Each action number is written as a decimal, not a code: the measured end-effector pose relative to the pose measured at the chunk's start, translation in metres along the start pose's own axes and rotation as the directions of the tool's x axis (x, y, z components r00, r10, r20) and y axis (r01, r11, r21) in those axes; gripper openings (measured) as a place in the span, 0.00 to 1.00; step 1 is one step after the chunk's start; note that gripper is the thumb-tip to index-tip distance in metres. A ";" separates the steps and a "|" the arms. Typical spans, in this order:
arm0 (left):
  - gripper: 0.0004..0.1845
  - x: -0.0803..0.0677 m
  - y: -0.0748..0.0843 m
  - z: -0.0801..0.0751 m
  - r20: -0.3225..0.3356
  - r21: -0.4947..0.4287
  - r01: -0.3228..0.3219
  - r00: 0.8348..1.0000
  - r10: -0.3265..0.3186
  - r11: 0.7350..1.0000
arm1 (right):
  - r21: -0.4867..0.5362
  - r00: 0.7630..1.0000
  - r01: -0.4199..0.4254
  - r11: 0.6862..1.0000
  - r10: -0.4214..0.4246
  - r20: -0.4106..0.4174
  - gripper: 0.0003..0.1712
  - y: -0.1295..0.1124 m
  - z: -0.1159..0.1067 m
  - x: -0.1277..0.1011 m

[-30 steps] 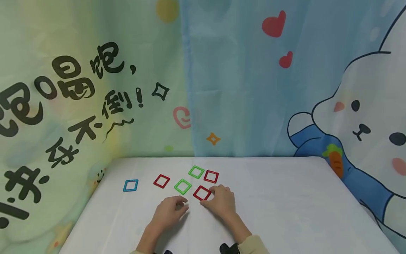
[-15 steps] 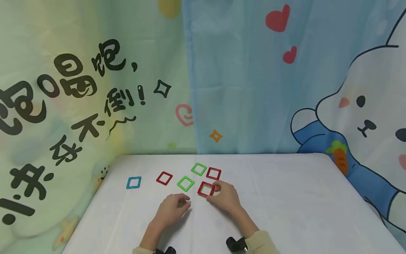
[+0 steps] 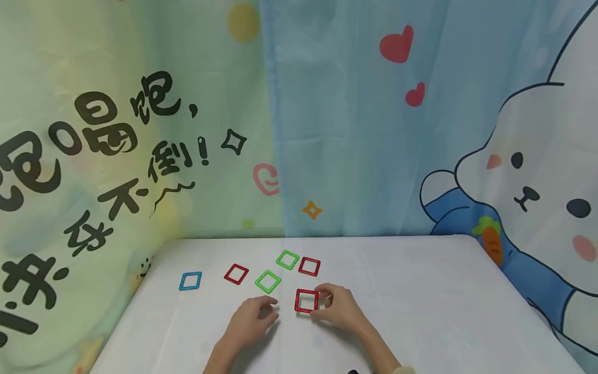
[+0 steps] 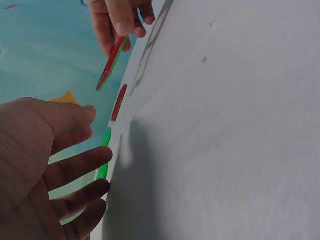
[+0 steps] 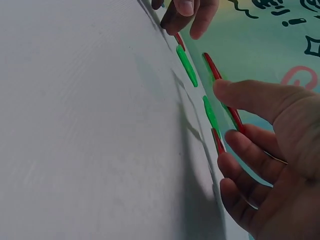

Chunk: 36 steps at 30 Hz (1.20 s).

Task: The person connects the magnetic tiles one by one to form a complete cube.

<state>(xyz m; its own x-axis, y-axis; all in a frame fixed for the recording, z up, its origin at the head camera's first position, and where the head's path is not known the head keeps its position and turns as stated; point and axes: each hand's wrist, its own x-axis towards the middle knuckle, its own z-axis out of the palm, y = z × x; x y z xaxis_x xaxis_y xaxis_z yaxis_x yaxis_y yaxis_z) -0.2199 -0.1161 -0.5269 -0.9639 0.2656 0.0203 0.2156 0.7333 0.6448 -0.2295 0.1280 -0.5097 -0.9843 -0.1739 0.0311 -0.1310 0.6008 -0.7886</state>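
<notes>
My right hand (image 3: 323, 304) pinches a red square frame (image 3: 307, 301) by its right side and holds it tilted up off the white table (image 3: 420, 311). In the right wrist view the thumb (image 5: 240, 92) presses on that red frame (image 5: 220, 80). My left hand (image 3: 267, 309) rests on the table just left of it, fingers loosely curled and holding nothing. In the left wrist view its fingers (image 4: 80, 165) hang relaxed near a green frame (image 4: 104, 160). The right hand's red frame (image 4: 110, 65) shows at the top.
Flat on the table behind the hands lie a blue frame (image 3: 190, 280), a red frame (image 3: 235, 274), two green frames (image 3: 268, 281) (image 3: 287, 259) and another red frame (image 3: 309, 266). A printed cartoon curtain (image 3: 355, 130) hangs at the table's far edge and both sides.
The right hand has pinched the nearest red frame, lifted it from flat to tilted up, and drawn it slightly nearer. The left hand has barely moved.
</notes>
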 end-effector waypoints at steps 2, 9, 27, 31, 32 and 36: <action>0.16 -0.002 0.003 0.001 0.023 -0.035 -0.009 1.000 0.010 0.999 | 0.017 0.999 -0.013 1.000 0.012 0.038 0.31 0.003 -0.002 -0.006; 0.27 -0.002 0.010 0.008 0.134 -0.205 -0.025 0.990 0.054 0.978 | 0.051 0.995 -0.007 0.999 0.002 0.096 0.31 0.012 -0.006 -0.018; 0.31 0.019 0.029 0.027 0.182 -0.320 -0.121 0.965 0.187 0.939 | 0.047 0.994 0.015 0.999 -0.020 0.103 0.30 0.015 -0.025 -0.027; 0.29 0.016 0.032 0.033 0.179 -0.331 -0.115 0.967 0.182 0.937 | 0.055 0.990 0.009 0.998 -0.017 0.139 0.30 0.019 -0.025 -0.029; 0.29 0.015 0.033 0.034 0.178 -0.328 -0.112 0.968 0.178 0.938 | 0.054 0.989 0.006 0.999 -0.014 0.147 0.30 0.020 -0.025 -0.030; 0.30 0.014 0.035 0.036 0.149 -0.272 -0.134 0.972 0.179 0.953 | 0.038 0.989 0.018 0.999 -0.024 0.147 0.30 0.020 -0.028 -0.030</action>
<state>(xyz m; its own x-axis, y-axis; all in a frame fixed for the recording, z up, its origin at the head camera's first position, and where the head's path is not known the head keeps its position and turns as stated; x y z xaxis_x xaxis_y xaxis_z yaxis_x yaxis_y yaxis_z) -0.2206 -0.0638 -0.5317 -0.8753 0.4831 0.0213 0.2922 0.4933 0.8193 -0.2057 0.1667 -0.5095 -0.9529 -0.3004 -0.0407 -0.1444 0.5677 -0.8105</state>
